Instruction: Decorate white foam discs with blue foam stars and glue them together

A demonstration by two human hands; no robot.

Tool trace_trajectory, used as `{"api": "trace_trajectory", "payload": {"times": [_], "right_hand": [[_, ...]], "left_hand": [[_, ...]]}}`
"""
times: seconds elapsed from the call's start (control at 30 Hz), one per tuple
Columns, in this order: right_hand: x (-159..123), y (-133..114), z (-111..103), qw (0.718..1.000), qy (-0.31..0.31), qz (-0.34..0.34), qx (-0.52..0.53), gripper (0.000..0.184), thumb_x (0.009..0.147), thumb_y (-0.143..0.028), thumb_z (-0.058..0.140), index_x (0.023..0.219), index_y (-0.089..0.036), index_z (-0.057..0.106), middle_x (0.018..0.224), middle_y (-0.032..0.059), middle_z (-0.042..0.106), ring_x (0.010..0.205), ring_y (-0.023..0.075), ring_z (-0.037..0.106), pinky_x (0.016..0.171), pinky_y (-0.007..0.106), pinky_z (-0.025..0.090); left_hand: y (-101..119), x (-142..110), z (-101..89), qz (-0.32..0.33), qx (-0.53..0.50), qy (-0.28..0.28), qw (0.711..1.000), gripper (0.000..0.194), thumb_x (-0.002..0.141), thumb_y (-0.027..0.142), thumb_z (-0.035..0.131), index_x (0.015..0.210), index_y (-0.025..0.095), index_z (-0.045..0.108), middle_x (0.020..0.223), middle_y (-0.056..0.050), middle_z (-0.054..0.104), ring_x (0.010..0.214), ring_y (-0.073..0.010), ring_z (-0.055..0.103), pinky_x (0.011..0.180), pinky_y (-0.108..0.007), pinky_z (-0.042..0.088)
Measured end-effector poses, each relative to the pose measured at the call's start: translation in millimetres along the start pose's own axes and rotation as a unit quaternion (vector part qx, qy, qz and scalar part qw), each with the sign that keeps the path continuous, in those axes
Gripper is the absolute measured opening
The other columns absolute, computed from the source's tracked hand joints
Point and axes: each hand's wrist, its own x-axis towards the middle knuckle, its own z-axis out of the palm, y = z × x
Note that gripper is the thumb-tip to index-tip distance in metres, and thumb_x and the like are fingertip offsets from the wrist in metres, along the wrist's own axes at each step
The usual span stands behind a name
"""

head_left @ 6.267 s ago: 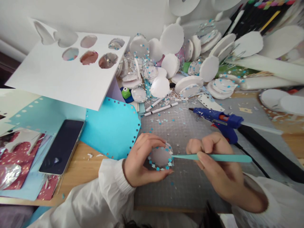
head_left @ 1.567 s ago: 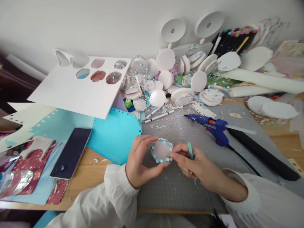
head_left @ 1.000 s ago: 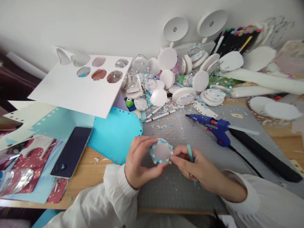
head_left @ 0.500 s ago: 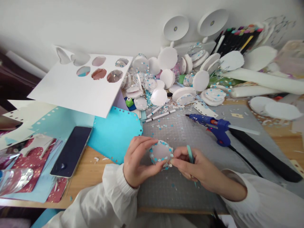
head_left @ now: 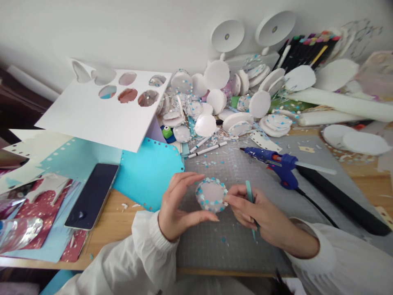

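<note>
A round clear disc (head_left: 214,191), its rim dotted with blue and white stars, is pinched at its right edge between the thumb and finger of my right hand (head_left: 253,209). That hand also carries a teal pair of tweezers (head_left: 249,192), tucked across the fingers. To the left of the disc my left hand (head_left: 178,205) is open, thumb and fingers spread around it and seemingly clear of its rim. Beneath both hands lies a grey cutting mat (head_left: 208,250).
A blue glue gun (head_left: 270,159) rests right of centre, its cord running past a black bar (head_left: 344,203). Behind is a heap of white discs (head_left: 216,73). Left are white board with holes (head_left: 101,119), blue paper (head_left: 147,172) and a phone (head_left: 92,196).
My left fingers have let go of the disc and spread apart. The right hand now holds it alone, shifted slightly right, with the tweezers turned a little more upright.
</note>
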Motion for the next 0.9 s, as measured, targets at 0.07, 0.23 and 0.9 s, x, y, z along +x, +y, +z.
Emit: {"api": "trace_trajectory", "payload": {"times": [0.07, 0.23, 0.9], "right_hand": [[1.3, 0.2, -1.2, 1.000, 0.016, -0.003, 0.011, 0.029, 0.079, -0.044, 0.067, 0.074, -0.019, 0.052, 0.041, -0.0121, 0.034, 0.034, 0.0026, 0.021, 0.035, 0.019, 0.015], [3.8, 0.5, -2.0, 0.999, 0.035, -0.002, -0.007, 0.030, 0.077, -0.045, 0.067, 0.072, -0.018, 0.053, 0.041, -0.0119, 0.033, 0.034, 0.0024, 0.021, 0.035, 0.019, 0.015], [4.7, -5.2, -6.4, 0.960, -0.087, 0.193, 0.182, 0.035, 0.073, -0.034, 0.073, 0.063, -0.018, 0.044, 0.040, -0.0136, 0.029, 0.034, 0.0001, 0.012, 0.032, 0.016, 0.009]], "left_hand": [[0.6, -1.5, -1.3, 0.007, -0.004, 0.005, 1.000, 0.070, 0.063, 0.054, 0.076, 0.120, 0.019, 0.055, 0.111, -0.013, 0.061, 0.104, -0.0273, 0.058, 0.089, -0.042, 0.048], [5.6, -3.0, -4.6, 0.052, -0.008, 0.019, 0.998, 0.014, 0.088, 0.020, 0.058, 0.101, 0.017, 0.060, 0.096, -0.008, 0.062, 0.093, -0.0200, 0.057, 0.082, -0.035, 0.046], [3.7, 4.7, 1.4, 0.007, -0.104, -0.096, 0.990, 0.015, 0.083, 0.012, 0.060, 0.097, 0.015, 0.064, 0.082, -0.007, 0.068, 0.081, -0.0174, 0.060, 0.078, -0.033, 0.045]]}}
